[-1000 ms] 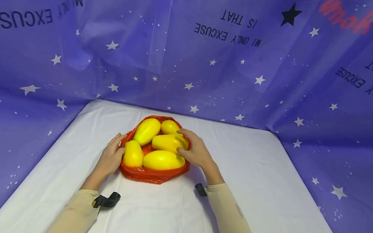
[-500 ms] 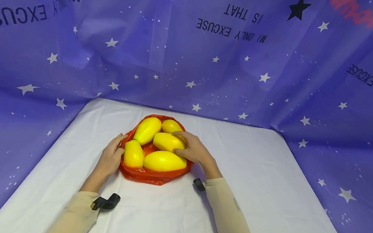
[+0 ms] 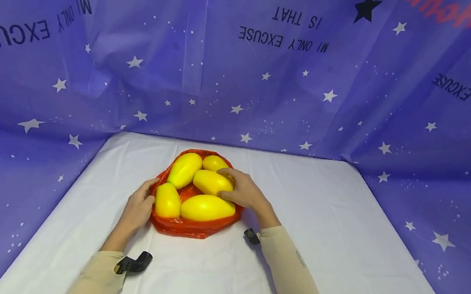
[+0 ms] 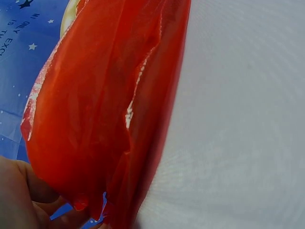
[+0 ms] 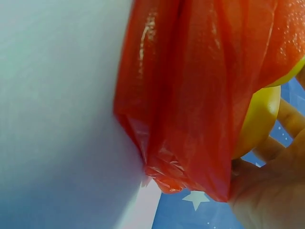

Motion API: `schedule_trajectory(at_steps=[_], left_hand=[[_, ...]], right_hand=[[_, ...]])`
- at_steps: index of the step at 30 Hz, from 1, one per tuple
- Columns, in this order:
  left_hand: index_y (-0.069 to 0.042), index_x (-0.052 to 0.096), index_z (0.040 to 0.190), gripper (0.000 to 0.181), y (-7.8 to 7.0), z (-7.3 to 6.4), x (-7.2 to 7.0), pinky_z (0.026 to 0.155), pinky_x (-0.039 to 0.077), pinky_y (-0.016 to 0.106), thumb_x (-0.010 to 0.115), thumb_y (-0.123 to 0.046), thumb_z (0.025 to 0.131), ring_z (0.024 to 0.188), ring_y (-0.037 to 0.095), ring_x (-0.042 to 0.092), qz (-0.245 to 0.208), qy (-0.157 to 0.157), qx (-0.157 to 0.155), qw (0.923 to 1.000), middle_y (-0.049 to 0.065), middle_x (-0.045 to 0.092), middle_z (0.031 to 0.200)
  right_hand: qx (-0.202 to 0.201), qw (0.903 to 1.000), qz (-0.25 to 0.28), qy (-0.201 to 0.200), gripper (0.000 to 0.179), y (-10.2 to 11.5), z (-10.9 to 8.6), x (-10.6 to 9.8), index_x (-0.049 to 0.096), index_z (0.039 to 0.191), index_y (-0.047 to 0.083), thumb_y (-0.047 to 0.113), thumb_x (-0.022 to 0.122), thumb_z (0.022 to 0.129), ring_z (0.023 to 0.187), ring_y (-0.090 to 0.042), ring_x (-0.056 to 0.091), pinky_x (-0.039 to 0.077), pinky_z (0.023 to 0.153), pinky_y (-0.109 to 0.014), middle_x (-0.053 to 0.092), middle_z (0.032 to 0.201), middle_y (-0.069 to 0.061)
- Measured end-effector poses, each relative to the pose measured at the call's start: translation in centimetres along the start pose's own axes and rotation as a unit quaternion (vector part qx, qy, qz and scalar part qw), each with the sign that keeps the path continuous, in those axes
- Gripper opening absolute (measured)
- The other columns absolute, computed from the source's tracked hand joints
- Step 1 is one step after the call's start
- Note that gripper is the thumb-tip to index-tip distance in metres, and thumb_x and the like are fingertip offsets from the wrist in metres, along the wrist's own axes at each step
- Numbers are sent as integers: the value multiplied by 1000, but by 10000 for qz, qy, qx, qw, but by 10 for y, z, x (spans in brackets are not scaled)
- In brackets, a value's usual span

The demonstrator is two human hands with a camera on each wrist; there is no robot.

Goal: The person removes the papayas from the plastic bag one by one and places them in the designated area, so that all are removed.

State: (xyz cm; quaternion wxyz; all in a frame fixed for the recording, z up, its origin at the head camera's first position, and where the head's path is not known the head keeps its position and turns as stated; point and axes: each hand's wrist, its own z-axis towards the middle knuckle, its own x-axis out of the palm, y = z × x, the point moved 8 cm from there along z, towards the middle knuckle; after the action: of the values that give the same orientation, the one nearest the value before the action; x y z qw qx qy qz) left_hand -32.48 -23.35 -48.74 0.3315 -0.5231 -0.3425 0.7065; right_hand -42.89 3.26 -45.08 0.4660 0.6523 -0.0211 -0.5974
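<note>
A red plastic bag lies with its mouth spread open on the white table, several smooth yellow mangoes inside it. My right hand grips the right end of the middle mango, thumb on the near side and fingers over the far side. At the bag's left rim, my left hand holds the plastic between thumb and fingers. In the left wrist view the red plastic covers most of the mangoes, and the fingers are partly hidden behind it. The right wrist view shows yellow mango beside the palm.
White cloth covers the table around the bag. A purple curtain with white stars and upside-down lettering hangs behind and at both sides. Black camera mounts sit on both wrists.
My right hand has shifted left from the bag's right rim, further over the middle mango. My left hand stays at the left rim. The head view has tilted slightly.
</note>
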Motion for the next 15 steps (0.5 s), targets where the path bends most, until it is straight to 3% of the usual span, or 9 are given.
schedule_trajectory(at_steps=[15], left_hand=[[-5,47,142,55,-7,0,2,109,27,55,39,1,87,133,37,39,-165,12,308,9994,20,47,142]], right_hand=[[-190,9992,-73,-358,58,9,-4,-15,57,133,27,34,77,79,118,-15,51,40,104,-43,55,133,8]])
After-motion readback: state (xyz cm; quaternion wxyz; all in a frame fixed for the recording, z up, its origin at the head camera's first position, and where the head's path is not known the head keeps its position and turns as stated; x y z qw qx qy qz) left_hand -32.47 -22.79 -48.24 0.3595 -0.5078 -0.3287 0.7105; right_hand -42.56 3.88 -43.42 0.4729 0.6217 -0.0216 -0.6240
